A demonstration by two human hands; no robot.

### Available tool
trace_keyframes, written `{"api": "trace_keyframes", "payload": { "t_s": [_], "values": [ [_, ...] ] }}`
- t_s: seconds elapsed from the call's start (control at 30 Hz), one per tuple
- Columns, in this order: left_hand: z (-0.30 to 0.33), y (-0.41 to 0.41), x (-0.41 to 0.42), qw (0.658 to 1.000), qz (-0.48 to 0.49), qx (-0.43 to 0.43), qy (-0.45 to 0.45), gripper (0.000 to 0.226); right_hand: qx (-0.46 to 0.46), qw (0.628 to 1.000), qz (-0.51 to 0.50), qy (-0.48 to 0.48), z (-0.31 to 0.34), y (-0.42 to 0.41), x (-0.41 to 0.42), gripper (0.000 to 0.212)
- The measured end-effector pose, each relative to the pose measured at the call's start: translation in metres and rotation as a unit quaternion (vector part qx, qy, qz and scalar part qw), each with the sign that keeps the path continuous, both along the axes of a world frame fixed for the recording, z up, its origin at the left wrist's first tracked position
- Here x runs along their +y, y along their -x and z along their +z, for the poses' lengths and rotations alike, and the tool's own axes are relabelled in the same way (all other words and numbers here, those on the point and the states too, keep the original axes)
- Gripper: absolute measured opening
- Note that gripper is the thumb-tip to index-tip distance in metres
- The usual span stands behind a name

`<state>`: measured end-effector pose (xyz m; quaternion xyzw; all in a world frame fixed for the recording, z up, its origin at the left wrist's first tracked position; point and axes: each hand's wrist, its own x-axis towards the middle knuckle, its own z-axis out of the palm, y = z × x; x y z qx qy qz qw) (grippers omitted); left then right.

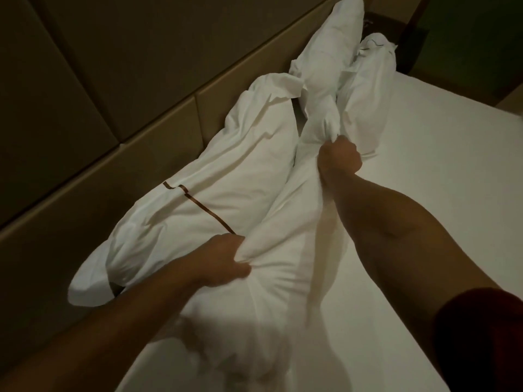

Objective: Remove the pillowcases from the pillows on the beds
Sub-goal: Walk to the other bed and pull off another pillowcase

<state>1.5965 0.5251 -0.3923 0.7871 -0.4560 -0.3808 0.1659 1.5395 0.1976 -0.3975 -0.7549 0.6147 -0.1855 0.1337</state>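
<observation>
A long white pillow [285, 250] lies along the middle of the bed, running from the near edge toward the headboard. My left hand [226, 261] grips a bunch of its white cloth near the middle. My right hand [339, 158] grips the gathered cloth at its far end. To its left, against the headboard, lies a second white pillow [198, 202] with a brown stripe on its pillowcase. Two more white pillows [331, 52] [370, 77] lie further back. Whether my hands hold pillowcase or bare pillow is unclear.
A padded brown headboard [99, 80] runs along the left. The white bed sheet [438, 165] spreads to the right. Dark furniture [410, 21] stands beyond the bed's far corner. The room is dim.
</observation>
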Motion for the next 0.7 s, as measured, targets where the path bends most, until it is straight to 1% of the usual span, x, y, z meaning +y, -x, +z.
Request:
{"api": "trace_keyframes", "payload": {
  "t_s": [0.03,0.1,0.17,0.23,0.27,0.33,0.4,0.47,0.53,0.63,0.7],
  "values": [
    [0.008,-0.003,0.000,1.000,-0.006,-0.006,0.005,0.039,-0.027,1.000,-0.006,0.009,0.004,-0.006,0.002,0.034],
    [0.013,-0.013,0.008,0.998,-0.019,-0.054,0.002,0.045,-0.052,0.999,0.002,0.003,0.006,-0.020,0.013,0.040],
    [0.012,-0.029,0.023,0.993,-0.002,-0.113,-0.031,0.063,-0.046,0.998,0.002,-0.036,-0.003,-0.031,0.028,0.046],
    [0.010,-0.042,0.039,0.985,0.018,-0.144,-0.093,0.078,-0.038,0.996,-0.006,-0.083,-0.016,-0.038,0.042,0.051],
    [0.009,-0.046,0.045,0.981,0.026,-0.151,-0.117,0.079,-0.043,0.995,-0.013,-0.094,-0.022,-0.040,0.045,0.052],
    [0.007,-0.047,0.050,0.979,0.041,-0.153,-0.126,0.074,-0.050,0.994,-0.018,-0.097,-0.026,-0.043,0.048,0.050],
    [0.003,-0.042,0.046,0.980,0.040,-0.165,-0.108,0.065,-0.066,0.993,-0.033,-0.095,-0.020,-0.040,0.042,0.051],
    [0.003,-0.038,0.034,0.978,0.028,-0.185,-0.087,0.053,-0.112,0.987,-0.073,-0.085,-0.006,-0.036,0.030,0.054],
    [0.005,-0.034,0.019,0.981,0.019,-0.179,-0.074,0.049,-0.141,0.982,-0.103,-0.070,0.009,-0.030,0.015,0.056],
    [0.006,-0.042,0.012,0.985,0.011,-0.157,-0.078,0.055,-0.147,0.983,-0.081,-0.079,0.015,-0.032,0.009,0.058],
    [0.003,-0.052,0.022,0.976,-0.002,-0.169,-0.140,0.069,-0.136,0.982,-0.015,-0.128,0.006,-0.038,0.017,0.052]
  ]
}}
